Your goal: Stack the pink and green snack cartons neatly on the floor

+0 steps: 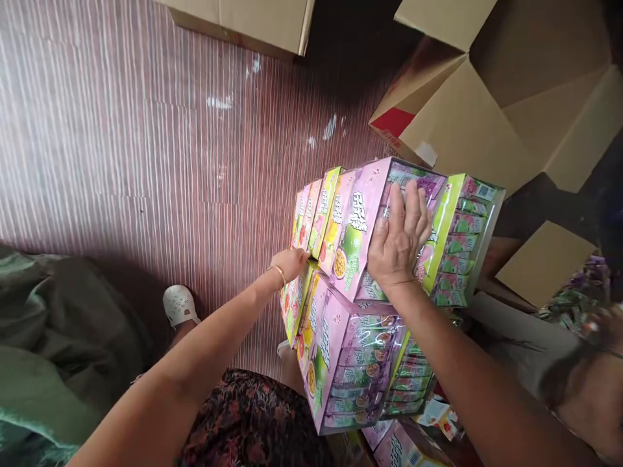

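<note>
Nearest: dark patterned garment (253, 421), bottom of view. Just past it, a near row of printed snack boxes with clear windows, packets visible inside; the pink box (318, 363) faces the camera. The far row sits right against it: another pink box (353, 243), a yellow-green box (448, 253) at its right, more colours to the left.

Left hand (289, 264) is at the seam between rows, fingers curled, thumb at a yellow-green edge; can't tell if they actually grip it. Right hand (400, 250) is pressed on the far pink box's windowed side, fingers extended, not gripping.

Beyond: striped floor (121, 130), open carton (487, 123) upper right, second carton (243, 19) at top edge.
</note>
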`<state>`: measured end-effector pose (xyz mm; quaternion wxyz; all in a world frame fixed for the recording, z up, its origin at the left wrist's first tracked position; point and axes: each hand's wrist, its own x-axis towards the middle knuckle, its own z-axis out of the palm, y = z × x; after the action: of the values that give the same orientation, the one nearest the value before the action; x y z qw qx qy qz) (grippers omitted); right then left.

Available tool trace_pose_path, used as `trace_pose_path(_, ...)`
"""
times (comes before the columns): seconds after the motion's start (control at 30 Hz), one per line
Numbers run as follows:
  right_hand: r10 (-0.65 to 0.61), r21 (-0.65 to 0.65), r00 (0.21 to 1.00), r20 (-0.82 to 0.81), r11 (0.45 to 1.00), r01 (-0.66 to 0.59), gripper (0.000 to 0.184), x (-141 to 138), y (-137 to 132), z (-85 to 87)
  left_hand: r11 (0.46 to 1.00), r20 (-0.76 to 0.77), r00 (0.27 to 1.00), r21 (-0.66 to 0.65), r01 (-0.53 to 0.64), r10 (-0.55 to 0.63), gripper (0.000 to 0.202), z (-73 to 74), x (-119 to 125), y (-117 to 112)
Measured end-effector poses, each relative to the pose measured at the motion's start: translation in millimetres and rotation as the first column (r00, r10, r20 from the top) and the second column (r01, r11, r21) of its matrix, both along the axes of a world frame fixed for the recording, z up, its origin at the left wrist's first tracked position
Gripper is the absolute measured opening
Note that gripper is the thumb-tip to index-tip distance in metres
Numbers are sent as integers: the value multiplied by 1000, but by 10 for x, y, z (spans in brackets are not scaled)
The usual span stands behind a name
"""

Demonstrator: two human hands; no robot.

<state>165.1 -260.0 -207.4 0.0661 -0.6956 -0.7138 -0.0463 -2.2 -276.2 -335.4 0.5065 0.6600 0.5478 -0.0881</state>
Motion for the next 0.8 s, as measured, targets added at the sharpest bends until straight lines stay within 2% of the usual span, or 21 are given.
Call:
trace_pose_path(0.03,4,2,1000,-7,1000,-4,57,0,-1,-2,1000,-1,1000,6,-14,14,48,9,-99,-25)
trace_pose_path(0.07,7,8,1000,-15,1000,-7,57,4,-1,-7,998,-4,999,30,-53,53,50,3,-181,44)
trace_pose_path(0.13,21,28,999,-34,999,-20,56,25,-1,-23,979,-6,985,112,-169,170,55,-79,-246,404)
trace_pose_path(0.17,34,45,998,-44,998,-32,56,40,-1,-34,962,2,974,157,-222,224,56,-158,-219,629)
trace_pose_path(0.2,53,67,997,-52,997,-49,56,57,1,-45,957,12,974,185,-225,227,54,-256,-158,829)
trace_pose_path(0.27,99,112,993,-58,989,-92,56,90,7,-68,965,16,984,193,-177,177,45,-471,11,1013)
trace_pose_path(0.3,127,130,990,-55,984,-119,56,104,11,-78,976,7,990,165,-139,140,44,-563,83,962)
trace_pose_path(0.37,172,151,984,-47,975,-164,56,122,19,-91,994,-24,996,71,-78,80,46,-673,124,618)
trace_pose_path(0.43,194,156,980,-48,970,-184,55,127,24,-97,1000,-53,999,-30,-5,3,48,-685,4,177)
trace_pose_path(0.5,194,159,980,-53,970,-183,54,124,25,-97,999,-60,998,-49,9,-12,47,-657,-197,-49)
trace_pose_path(0.53,196,161,979,-53,969,-185,54,125,26,-96,999,-62,998,-29,-19,18,48,-654,-285,-20)
trace_pose_path(0.6,218,170,975,-46,963,-207,54,140,26,-93,992,-67,991,58,-116,120,53,-719,-363,296)
trace_pose_path(0.67,254,161,967,-34,956,-245,55,173,28,-89,967,-69,977,175,-186,201,54,-894,-275,754)
trace_pose_path(0.7,274,149,961,-28,952,-267,55,191,30,-86,963,-74,978,206,-174,193,52,-1009,-183,936)
trace_pose_path(0.73,291,134,956,-22,949,-286,55,208,33,-82,968,-83,983,207,-145,165,50,-1128,-79,1040)
trace_pose_path(0.77,307,118,952,-17,946,-303,55,221,37,-77,975,-91,987,190,-116,135,49,-1238,18,1051)
trace_pose_path(0.8,320,105,947,-14,943,-317,56,229,39,-71,984,-96,990,153,-86,102,49,-1326,90,968)
